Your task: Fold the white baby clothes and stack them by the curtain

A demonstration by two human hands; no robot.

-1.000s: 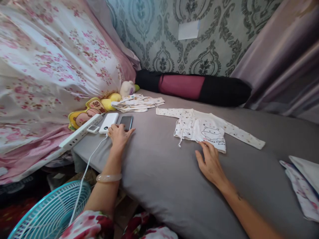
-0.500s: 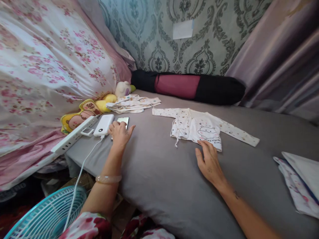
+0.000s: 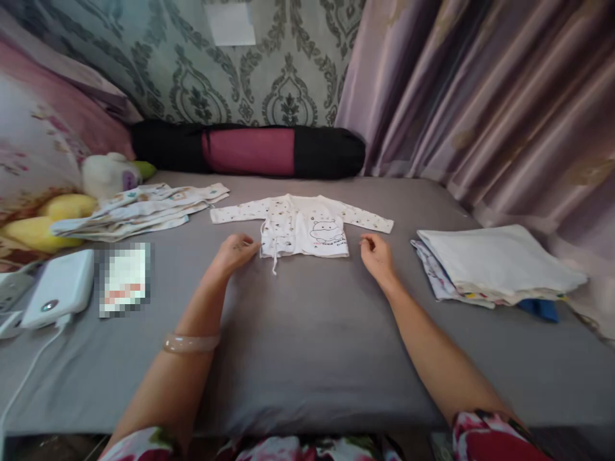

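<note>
A small white baby shirt (image 3: 307, 224) lies spread on the grey sheet, both sleeves out, with a cartoon animal on one front and a patterned panel with tie strings on the other. My left hand (image 3: 235, 254) is beside its lower left edge, fingers curled together, fingertips at the cloth or just short of it. I see nothing held there. To the right of the hem, apart from the shirt, is my right hand (image 3: 377, 257), its fingers curled in and nothing visible in them.
Left lie a phone with a blurred screen (image 3: 125, 280), a white power bank (image 3: 60, 288) with a cable, folded patterned clothes (image 3: 144, 208) and plush toys (image 3: 108, 176). A stack of folded cloth (image 3: 500, 259) is on the right. A black-and-maroon long bag (image 3: 247, 151) lies along the wall.
The view has turned right. My left hand has left the phone and come to the shirt's left side. My right hand has moved off the hem, to the shirt's right.
</note>
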